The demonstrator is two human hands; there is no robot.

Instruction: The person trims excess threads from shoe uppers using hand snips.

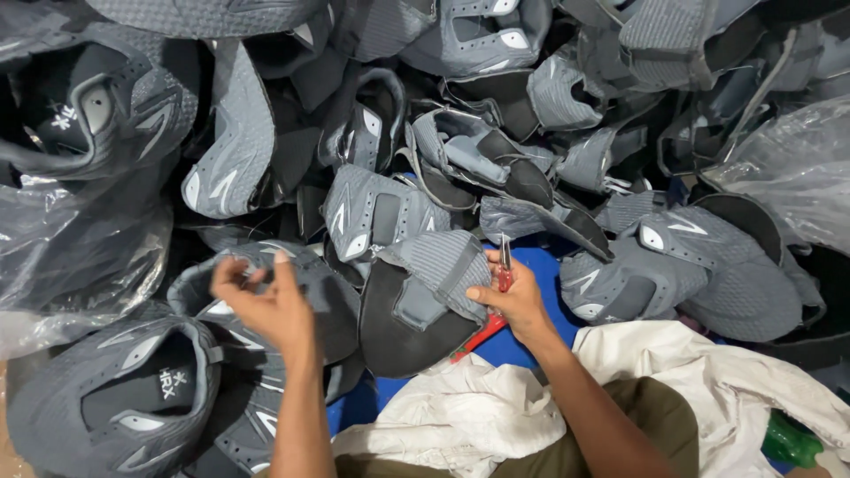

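The right hand (512, 296) is gripping a pair of red-handled scissors (496, 301), fingers curled round the handles, with the thin metal tip poking up just above the knuckles. The thumb of that hand is pressing against a grey shoe upper (416, 301) with a dark lining, which is lying between the two hands and leaning on the pile. The left hand (266, 296) is hovering over another grey shoe upper (319, 283) at the left, fingers half curled and blurred; it may be pinching something small, but I cannot tell. Around them a heap of grey and black shoe uppers (443, 133) is filling the top of the view. Clear plastic bags (80, 248) are lying at the left edge and the right. A white cloth (708, 372) is covering the person's lap, over a blue surface (531, 265).
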